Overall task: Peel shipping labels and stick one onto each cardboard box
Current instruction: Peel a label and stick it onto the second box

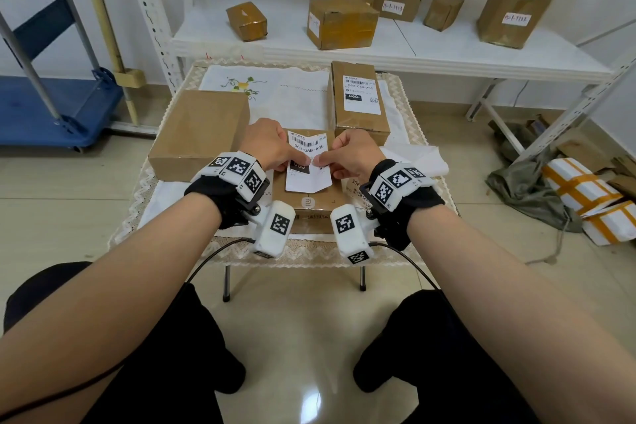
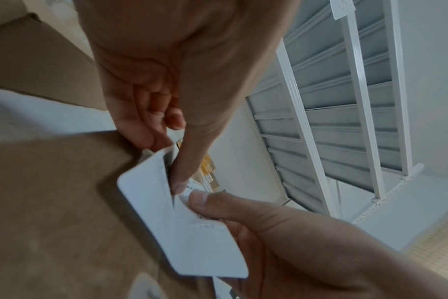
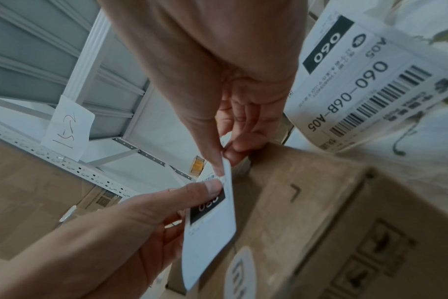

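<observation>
Both hands hold one white shipping label just above a small cardboard box at the table's front middle. My left hand pinches its left side and my right hand pinches its right side, thumbs almost touching. The label is creased down the middle. In the left wrist view the left hand and right hand nip the label where its layers part. The right wrist view shows the right hand, left hand, label and box.
A larger plain box lies at the left of the table. At the back right stands a box that carries a label. More label sheets lie under my right wrist. A shelf with several parcels stands behind.
</observation>
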The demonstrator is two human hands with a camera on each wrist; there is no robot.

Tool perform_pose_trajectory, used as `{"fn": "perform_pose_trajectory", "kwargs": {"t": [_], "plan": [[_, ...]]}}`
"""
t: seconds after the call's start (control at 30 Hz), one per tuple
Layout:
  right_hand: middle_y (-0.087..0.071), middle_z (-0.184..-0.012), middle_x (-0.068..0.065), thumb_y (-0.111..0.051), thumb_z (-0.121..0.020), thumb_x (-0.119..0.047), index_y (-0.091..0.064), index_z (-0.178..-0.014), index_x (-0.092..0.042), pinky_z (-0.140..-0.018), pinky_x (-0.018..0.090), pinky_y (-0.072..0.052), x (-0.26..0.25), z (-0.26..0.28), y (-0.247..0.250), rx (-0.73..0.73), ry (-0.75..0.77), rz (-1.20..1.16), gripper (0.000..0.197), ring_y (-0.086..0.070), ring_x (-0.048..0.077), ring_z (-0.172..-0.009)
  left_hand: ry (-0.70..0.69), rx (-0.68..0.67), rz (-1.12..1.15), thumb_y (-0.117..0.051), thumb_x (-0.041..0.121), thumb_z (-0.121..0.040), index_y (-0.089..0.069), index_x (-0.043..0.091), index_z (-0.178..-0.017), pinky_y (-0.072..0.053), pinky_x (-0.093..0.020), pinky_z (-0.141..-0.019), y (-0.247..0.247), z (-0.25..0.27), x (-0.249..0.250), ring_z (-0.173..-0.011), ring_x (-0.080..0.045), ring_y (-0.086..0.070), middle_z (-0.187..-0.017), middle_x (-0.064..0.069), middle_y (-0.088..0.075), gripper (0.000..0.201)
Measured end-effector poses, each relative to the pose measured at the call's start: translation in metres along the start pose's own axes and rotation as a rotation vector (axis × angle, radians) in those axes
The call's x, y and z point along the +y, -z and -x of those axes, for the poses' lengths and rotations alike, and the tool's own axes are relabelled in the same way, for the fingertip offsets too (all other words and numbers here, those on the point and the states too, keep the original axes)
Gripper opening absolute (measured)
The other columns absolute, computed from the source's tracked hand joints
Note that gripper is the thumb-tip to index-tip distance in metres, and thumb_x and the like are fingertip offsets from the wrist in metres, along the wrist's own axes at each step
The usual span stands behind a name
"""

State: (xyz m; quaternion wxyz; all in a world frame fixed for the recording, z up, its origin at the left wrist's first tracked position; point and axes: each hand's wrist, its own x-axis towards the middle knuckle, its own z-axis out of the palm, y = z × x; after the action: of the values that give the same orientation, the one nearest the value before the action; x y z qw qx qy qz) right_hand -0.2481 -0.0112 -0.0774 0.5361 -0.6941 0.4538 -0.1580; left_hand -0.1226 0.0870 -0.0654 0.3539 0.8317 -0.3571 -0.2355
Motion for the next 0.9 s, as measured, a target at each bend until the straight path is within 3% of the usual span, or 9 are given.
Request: {"fn": "perform_pose_trajectory", "kwargs": {"t": [0.23, 0.4, 0.77, 0.9], "plan": [[-0.067, -0.079, 0.009, -0.083, -0.072, 0.002, -0.043, -0.071, -0.017, -0.043, 0.022, -0.045, -0.0025, 0.0018, -0.0004, 0.0, -0.008, 0.028, 0.044, -0.063, 0.019, -0.057, 0.015, -0.008, -0.002, -0.094, 0.02, -0.058, -0.044, 0.015, -0.062, -0.059, -0.041, -0.07, 0.0005, 0.001, 0.0023, -0.078, -0.027, -0.074, -0.083, -0.012, -0.072, 0.05], [-0.066, -0.076, 0.008, -0.083, -0.073, 0.001, -0.043, -0.072, -0.016, -0.042, 0.02, -0.044, -0.003, 0.003, -0.0003, 0.005, -0.005, 0.062, 0.043, -0.061, 0.015, -0.052, 0.013, -0.011, -0.019, -0.093, 0.02, -0.058, -0.044, 0.015, -0.06, -0.059, -0.042, -0.07, 0.0004, 0.0018, 0.0032, -0.08, -0.027, -0.074, -0.085, -0.013, -0.073, 0.05], [-0.071, -0.089, 0.014, -0.083, -0.074, 0.0, -0.045, -0.073, -0.016, -0.046, 0.023, -0.049, -0.0063, 0.0055, -0.0001, 0.005, -0.007, 0.104, 0.041, -0.066, 0.02, -0.061, 0.002, -0.01, -0.07, -0.094, 0.023, -0.057, -0.045, 0.014, -0.064, -0.06, -0.046, -0.076, 0.001, 0.0057, 0.0075, -0.081, -0.028, -0.074, -0.088, -0.014, -0.073, 0.051], [-0.072, -0.086, 0.015, -0.082, -0.076, -0.001, -0.046, -0.071, -0.015, -0.049, 0.026, -0.053, -0.009, 0.0091, 0.0025, 0.004, -0.007, 0.136, 0.038, -0.07, 0.025, -0.069, 0.004, -0.009, -0.053, -0.093, 0.02, -0.057, -0.044, 0.014, -0.063, -0.06, -0.049, -0.077, 0.0012, 0.0065, 0.0072, -0.083, -0.03, -0.073, -0.088, -0.017, -0.073, 0.05]]}}
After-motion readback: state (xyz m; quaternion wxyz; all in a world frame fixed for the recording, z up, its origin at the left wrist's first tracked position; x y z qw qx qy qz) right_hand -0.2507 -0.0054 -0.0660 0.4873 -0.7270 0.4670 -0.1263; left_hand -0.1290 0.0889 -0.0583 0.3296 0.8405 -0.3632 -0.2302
